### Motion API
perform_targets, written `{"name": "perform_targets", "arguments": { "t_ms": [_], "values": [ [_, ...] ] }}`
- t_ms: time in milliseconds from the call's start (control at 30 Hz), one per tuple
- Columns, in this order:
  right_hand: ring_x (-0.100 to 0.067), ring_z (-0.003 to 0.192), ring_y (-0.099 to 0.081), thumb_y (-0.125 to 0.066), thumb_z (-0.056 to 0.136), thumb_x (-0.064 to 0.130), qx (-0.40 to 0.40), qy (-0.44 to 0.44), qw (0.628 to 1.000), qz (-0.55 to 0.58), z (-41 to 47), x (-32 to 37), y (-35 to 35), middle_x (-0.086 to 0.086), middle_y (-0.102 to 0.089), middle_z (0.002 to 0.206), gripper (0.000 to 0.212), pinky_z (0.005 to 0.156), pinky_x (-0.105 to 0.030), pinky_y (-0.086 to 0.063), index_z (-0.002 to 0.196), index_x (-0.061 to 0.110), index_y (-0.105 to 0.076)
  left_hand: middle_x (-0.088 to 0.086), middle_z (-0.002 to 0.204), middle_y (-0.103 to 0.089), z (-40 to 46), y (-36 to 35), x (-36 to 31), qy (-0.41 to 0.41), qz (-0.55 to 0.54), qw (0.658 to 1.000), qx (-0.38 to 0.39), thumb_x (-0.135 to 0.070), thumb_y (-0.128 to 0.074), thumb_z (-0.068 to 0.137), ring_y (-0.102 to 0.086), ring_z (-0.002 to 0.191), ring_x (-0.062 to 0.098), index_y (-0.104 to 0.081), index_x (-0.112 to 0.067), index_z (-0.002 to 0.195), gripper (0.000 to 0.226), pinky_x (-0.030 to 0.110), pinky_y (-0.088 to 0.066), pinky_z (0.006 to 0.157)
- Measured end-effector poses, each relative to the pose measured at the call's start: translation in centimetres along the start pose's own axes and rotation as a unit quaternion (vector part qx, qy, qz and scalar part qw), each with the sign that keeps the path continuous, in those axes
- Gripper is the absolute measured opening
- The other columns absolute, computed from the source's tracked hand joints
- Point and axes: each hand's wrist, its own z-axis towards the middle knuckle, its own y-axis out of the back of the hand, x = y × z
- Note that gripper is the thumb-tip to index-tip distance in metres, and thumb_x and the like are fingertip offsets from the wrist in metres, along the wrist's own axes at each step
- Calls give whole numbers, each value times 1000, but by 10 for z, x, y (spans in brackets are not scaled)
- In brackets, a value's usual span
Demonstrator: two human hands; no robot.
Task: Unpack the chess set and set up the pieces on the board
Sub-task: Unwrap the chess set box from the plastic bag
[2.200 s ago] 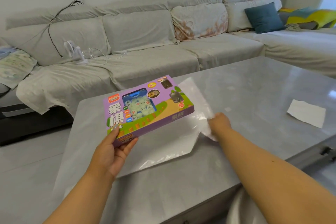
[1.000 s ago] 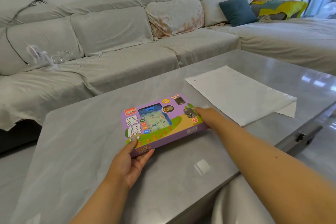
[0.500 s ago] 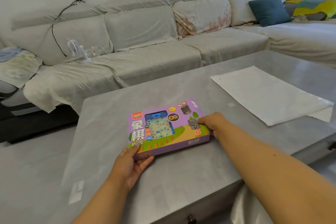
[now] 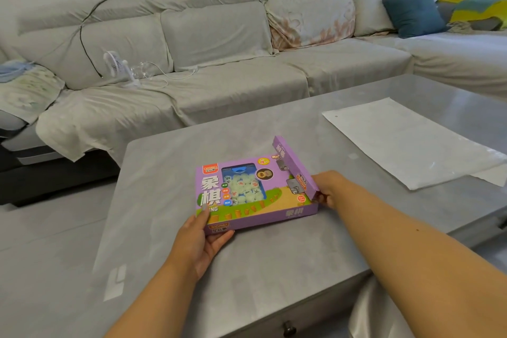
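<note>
A purple chess set box [image 4: 255,195] lies flat on the grey table [image 4: 274,261], with pale round pieces visible through its front window. My left hand [image 4: 201,239] grips the box's near left corner, thumb on top. My right hand [image 4: 327,188] is at the box's right end, where the purple end flap [image 4: 295,166] stands lifted open; its fingers are at the flap's near corner. A white plastic sheet [image 4: 406,145] lies flat on the table to the right.
A grey sofa [image 4: 233,68] runs behind the table, with a small white fan [image 4: 116,64] and cable on its seat and a blue cushion [image 4: 414,12] at the right. The table's front edge has a drawer knob [image 4: 288,328].
The box was set down on the table from the air and the white sheet laid to the right. In the last half second my right hand lifted the box's right end flap open.
</note>
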Motion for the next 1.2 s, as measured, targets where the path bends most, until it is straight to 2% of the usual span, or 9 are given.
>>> {"name": "perform_targets", "arguments": {
  "t_ms": [133, 333, 433, 567, 733, 900, 1000, 1100, 1200],
  "values": [
    [-24, 61, -51, -62, 83, 9, -39, 31, 992, -119, 10, 3, -6, -19, -56, 72, 30, 54, -28, -40, 60, 6, -44, 18, 102, -70, 4, 1, -2, -3, -5, 1000, -1, -25, -49, 98, -69, 88, 31, -56, -10, 113, 23, 42, -60, 63],
    [-20, 48, -44, -62, 82, 3, -45, 54, 976, -207, 9, 8, -4, -12, -45, 58, 33, 38, -21, -31, 57, 6, -40, 16, 99, -71, 10, 1, -6, -7, 3, 1000, 3, -28, -50, 97, -70, 85, 30, -57, -11, 113, 25, 41, -61, 63],
    [-25, 56, -49, -65, 80, 9, -65, 58, 970, -227, 9, 9, 0, -11, -47, 60, 31, 47, -23, -37, 58, 7, -42, 14, 95, -72, 15, 7, -11, -10, -4, 1000, -13, -31, -51, 96, -72, 76, 27, -58, -11, 111, 26, 38, -60, 58],
    [-22, 38, -54, -54, 85, -3, -50, 47, 997, 33, 16, 6, 14, -15, -53, 66, 23, 38, -24, -44, 64, 4, -48, 9, 81, -74, 23, 22, -19, -10, -30, 999, -41, -33, -51, 96, -72, 66, 23, -60, -13, 105, 23, 36, -60, 54],
    [-21, 42, -63, -48, 94, 1, 14, 14, 968, 248, 6, 1, 23, -15, -60, 79, 12, 35, -29, -51, 83, 2, -52, 4, 88, -72, 27, 17, -23, -20, -49, 997, -60, -36, -54, 94, -70, 75, 21, -60, -18, 104, 21, 35, -59, 60],
    [-20, 45, -66, -47, 97, 10, 66, 11, 953, 297, 2, -5, 15, -9, -68, 73, 13, 41, -27, -53, 94, 3, -57, 10, 108, -66, 26, -4, -18, -15, -128, 989, -71, -23, -63, 90, -66, 91, 25, -55, -16, 118, 30, 44, -52, 77],
    [-27, 65, -68, -46, 98, 15, 96, 8, 947, 306, -1, -5, 8, -10, -68, 77, 18, 51, -36, -57, 90, 4, -59, 12, 105, -64, 23, -19, -11, 3, -145, 988, -59, -20, -60, 92, -65, 91, 29, -52, -17, 120, 29, 48, -50, 87],
    [-35, 83, -65, -45, 99, 12, 106, 11, 946, 306, -2, -6, 2, -18, -66, 94, 18, 61, -47, -56, 99, 0, -57, 13, 100, -65, 26, -29, -7, 20, -148, 987, -63, -20, -57, 94, -65, 87, 31, -50, -17, 121, 28, 49, -50, 82],
    [-34, 76, -64, -45, 98, 6, 70, 27, 952, 297, 2, -8, 3, -19, -64, 90, 14, 53, -42, -57, 97, -1, -56, 13, 110, -64, 32, -26, -10, 13, -145, 987, -75, -22, -55, 95, -65, 91, 31, -49, -17, 125, 32, 49, -50, 79]
  ]
}}
